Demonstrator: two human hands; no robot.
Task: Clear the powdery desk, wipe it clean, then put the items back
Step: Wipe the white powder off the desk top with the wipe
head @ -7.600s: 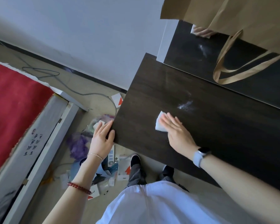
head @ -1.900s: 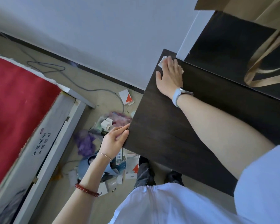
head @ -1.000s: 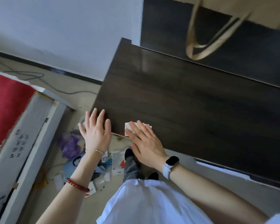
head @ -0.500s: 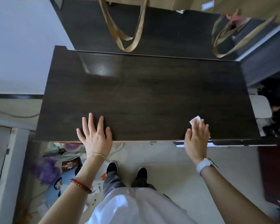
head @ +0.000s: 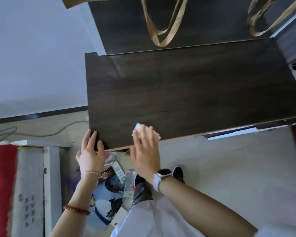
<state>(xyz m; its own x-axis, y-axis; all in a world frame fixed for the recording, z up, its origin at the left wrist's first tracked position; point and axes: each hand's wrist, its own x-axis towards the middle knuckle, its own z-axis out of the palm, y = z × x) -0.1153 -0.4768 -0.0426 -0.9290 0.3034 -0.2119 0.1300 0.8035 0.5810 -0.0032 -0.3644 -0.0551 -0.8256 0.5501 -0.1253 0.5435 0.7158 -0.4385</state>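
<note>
Pinning the tissue (head: 138,127) flat is the right hand (head: 144,153).

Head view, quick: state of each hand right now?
Left hand: open, fingers straight on the near left corner of the desk, holding nothing.
Right hand: open, flat fingers pressing the white wipe onto the desk's front edge.

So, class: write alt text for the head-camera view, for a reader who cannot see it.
A person's right hand presses a white wipe flat against the near edge of a dark wooden desk, while the left hand rests on its near left corner. Loose items lie on the floor below.
</note>
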